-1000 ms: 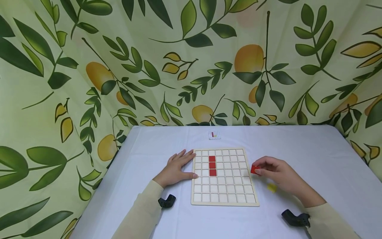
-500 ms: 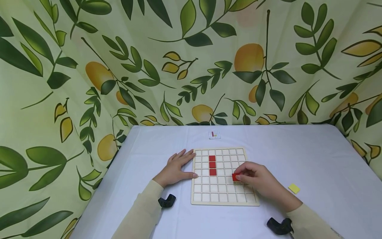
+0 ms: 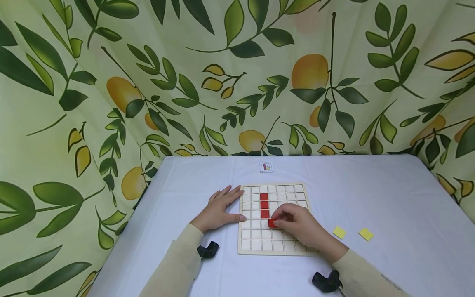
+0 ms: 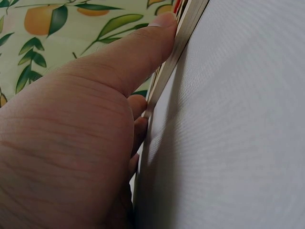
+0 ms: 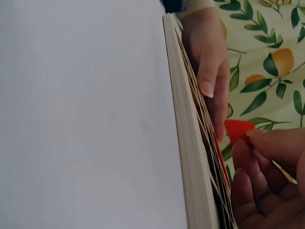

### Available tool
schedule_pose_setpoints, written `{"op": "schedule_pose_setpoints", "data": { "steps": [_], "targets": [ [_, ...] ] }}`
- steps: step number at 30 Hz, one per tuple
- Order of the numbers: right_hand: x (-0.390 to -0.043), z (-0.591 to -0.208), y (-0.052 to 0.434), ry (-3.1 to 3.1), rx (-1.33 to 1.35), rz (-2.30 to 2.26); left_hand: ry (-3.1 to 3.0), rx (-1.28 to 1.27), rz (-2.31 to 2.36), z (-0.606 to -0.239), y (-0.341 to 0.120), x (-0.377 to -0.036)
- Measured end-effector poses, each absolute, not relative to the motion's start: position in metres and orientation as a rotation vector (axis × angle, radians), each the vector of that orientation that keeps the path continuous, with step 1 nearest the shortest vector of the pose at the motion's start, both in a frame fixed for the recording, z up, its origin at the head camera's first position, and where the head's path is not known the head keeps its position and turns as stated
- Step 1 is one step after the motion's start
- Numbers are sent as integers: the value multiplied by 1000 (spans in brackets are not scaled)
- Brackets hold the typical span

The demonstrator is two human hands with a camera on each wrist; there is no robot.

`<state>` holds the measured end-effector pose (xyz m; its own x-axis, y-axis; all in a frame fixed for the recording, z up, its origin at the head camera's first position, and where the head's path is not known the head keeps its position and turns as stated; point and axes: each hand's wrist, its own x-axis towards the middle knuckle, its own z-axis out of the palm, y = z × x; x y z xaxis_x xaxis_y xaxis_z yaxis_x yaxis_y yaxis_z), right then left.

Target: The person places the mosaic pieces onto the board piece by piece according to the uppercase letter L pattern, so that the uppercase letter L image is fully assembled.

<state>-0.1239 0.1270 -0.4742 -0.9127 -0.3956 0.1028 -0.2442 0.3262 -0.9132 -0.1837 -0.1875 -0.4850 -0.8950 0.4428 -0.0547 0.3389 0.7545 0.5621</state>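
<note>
A red square tile [image 5: 237,130] is pinched between the thumb and fingers of my right hand [image 3: 297,222]. In the head view it is over the wooden grid board [image 3: 246,246], just below and right of a column of three red tiles [image 3: 264,205] lying in the board's cells. The right wrist view shows the pinched tile raised off the board's surface. My left hand [image 3: 219,209] rests at the board's left edge with its fingers spread. Its thumb [image 4: 138,52] touches the edge in the left wrist view.
Two yellow square tiles [image 3: 339,232] lie on the white tablecloth [image 3: 371,194] right of the board. Behind the board is a small card [image 3: 266,167] printed with a grid pattern. A leaf-and-fruit patterned curtain [image 3: 237,82] hangs behind the table.
My right hand has carried the red tile leftward from beside the board to over its middle columns. Both yellow tiles have come into view from behind that arm. The left hand stays put.
</note>
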Motion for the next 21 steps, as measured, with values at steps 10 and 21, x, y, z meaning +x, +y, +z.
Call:
{"op": "schedule_pose_setpoints", "data": {
  "steps": [10, 21],
  "targets": [
    [-127, -480, 107, 2559, -596, -1554, 2771, 622, 830, -485, -188, -184],
    [-126, -479, 101, 2599, -539, -1493, 2766, 633, 839, -485, -188, -184]
  ]
}}
